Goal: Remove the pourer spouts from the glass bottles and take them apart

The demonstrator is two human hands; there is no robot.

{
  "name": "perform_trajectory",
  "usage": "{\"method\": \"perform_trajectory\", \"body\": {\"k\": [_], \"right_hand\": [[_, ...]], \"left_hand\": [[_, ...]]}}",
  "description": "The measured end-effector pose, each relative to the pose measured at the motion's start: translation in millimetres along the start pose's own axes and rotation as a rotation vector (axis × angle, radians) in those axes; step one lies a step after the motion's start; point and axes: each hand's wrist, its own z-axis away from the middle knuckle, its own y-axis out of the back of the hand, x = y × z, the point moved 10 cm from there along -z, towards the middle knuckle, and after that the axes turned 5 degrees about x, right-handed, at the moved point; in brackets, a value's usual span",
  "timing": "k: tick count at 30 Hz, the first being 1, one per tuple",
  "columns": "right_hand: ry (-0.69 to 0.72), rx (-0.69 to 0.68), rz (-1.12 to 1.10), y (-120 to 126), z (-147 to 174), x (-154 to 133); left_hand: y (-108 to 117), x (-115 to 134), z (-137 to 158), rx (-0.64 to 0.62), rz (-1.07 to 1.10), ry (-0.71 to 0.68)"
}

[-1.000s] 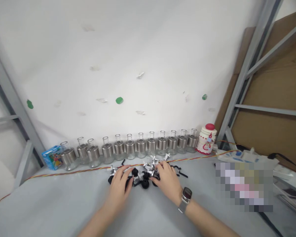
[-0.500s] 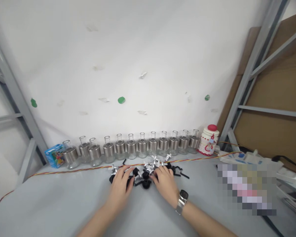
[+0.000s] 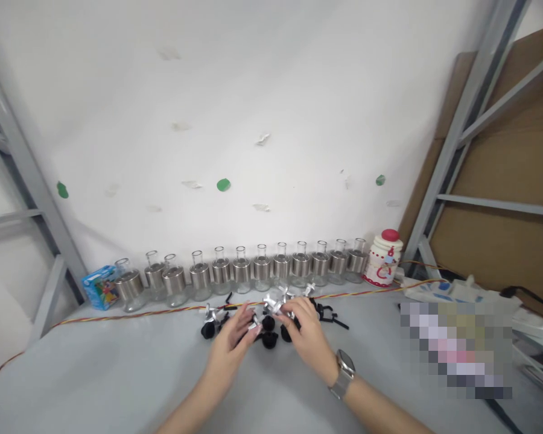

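My left hand (image 3: 231, 339) is partly curled, thumb and fingers around a small silver-and-black part (image 3: 254, 322). My right hand (image 3: 306, 328), with a watch (image 3: 342, 364) on its wrist, pinches a shiny silver winged part (image 3: 273, 303) between thumb and fingertips. Between and below the hands lie round black pieces (image 3: 269, 340), and another black round piece (image 3: 208, 330) sits left of my left hand. More silver pieces (image 3: 309, 290) lie behind my right hand, and thin black bent pieces (image 3: 329, 313) to its right. My fingers hide part of the pile.
A row of glass bottles with steel sleeves (image 3: 241, 268) stands along the wall. A blue box (image 3: 100, 287) is at the left end, a cream jar with red lid (image 3: 384, 259) at the right. A twisted red-yellow wire (image 3: 163, 311) crosses the grey table (image 3: 117, 374); white equipment (image 3: 470, 290) stands right.
My left hand has moved right and turned, now around a small silver-and-black part. My right hand has lifted slightly, with a silver winged part in its fingertips. Black pieces at the left are uncovered.
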Motion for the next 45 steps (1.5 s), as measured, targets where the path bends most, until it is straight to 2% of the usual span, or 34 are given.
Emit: {"method": "perform_trajectory", "body": {"k": [3,5,7,9,13,19,22,25,30,35,41,45], "right_hand": [[0.073,-0.12,-0.136,-9.2,7.8,-27.3],[0.135,-0.23,-0.177,-18.1,13.5,-41.8],[0.173,-0.315,-0.154,-23.1,15.1,-45.4],[0.106,-0.331,-0.015,-21.8,9.9,-29.3],[-0.167,-0.367,0.366,-15.1,5.2,24.3],[-0.142,-0.493,0.597,-26.5,14.1,39.5],[-0.161,-0.516,0.599,-26.0,14.7,43.4],[-0.149,-0.531,0.555,-25.8,13.4,43.1],[-0.21,-0.428,0.532,-15.8,8.8,52.3],[-0.231,-0.532,0.37,-26.8,16.2,62.2],[-0.275,-0.389,0.222,-17.7,10.1,78.1],[-0.244,-0.374,0.194,-11.2,1.2,74.1]], "left_hand": [[-25.1,-11.4,10.2,-0.054,0.377,0.235],[-30.9,-15.3,15.2,-0.036,0.456,0.32],[-26.8,-18.1,16.6,0.014,0.495,0.373],[-18.7,-19.7,15.2,0.061,0.538,0.409],[-3.8,-25.7,11.1,0.118,0.51,0.476],[-3.8,-30.1,11.7,0.13,0.552,0.498],[-2.7,-21.3,12.1,0.159,0.583,0.453],[-5.0,-8.4,11.1,0.116,0.615,0.402],[-14.2,-15.1,14.8,0.008,0.734,0.546],[-14.7,-18.0,12.6,-0.03,0.749,0.56],[-14.4,-12.5,12.6,-0.038,0.691,0.544],[-11.1,-14.2,13.0,0.009,0.695,0.534]]}}
